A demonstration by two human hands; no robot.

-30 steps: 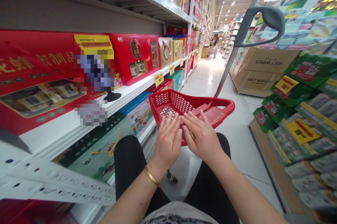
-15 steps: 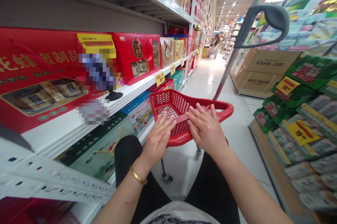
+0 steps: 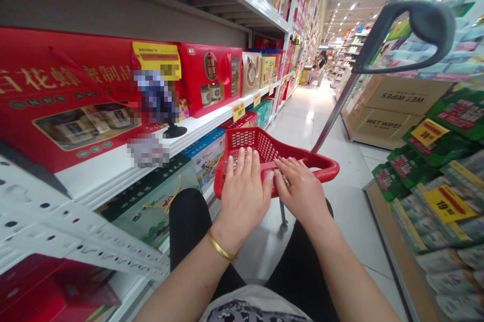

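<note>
A red plastic shopping basket (image 3: 278, 148) with perforated walls stands in front of my knees on thin metal legs. Over its near left part my left hand (image 3: 244, 193) lies flat, palm down, fingers stretched out. A gold bangle (image 3: 222, 246) circles that wrist. My right hand (image 3: 304, 188) rests palm down by the basket's near rim and its red handle, fingers extended and partly hidden by the angle. The two thumbs are close together. Neither hand appears to hold anything; whether the palms touch the basket I cannot tell.
White shelves (image 3: 94, 181) with red gift boxes (image 3: 212, 75) run along the left. A metal pole with a grey loop handle (image 3: 408, 40) rises beyond the basket. Cartons (image 3: 393, 100) and green packs (image 3: 449, 115) are stacked on the right. A person (image 3: 319, 67) sits far down the aisle.
My left hand has moved up and right over the basket and flattened, its fingers pointing forward. My right hand has turned slightly with its fingers closer together. The view has shifted a little left.
</note>
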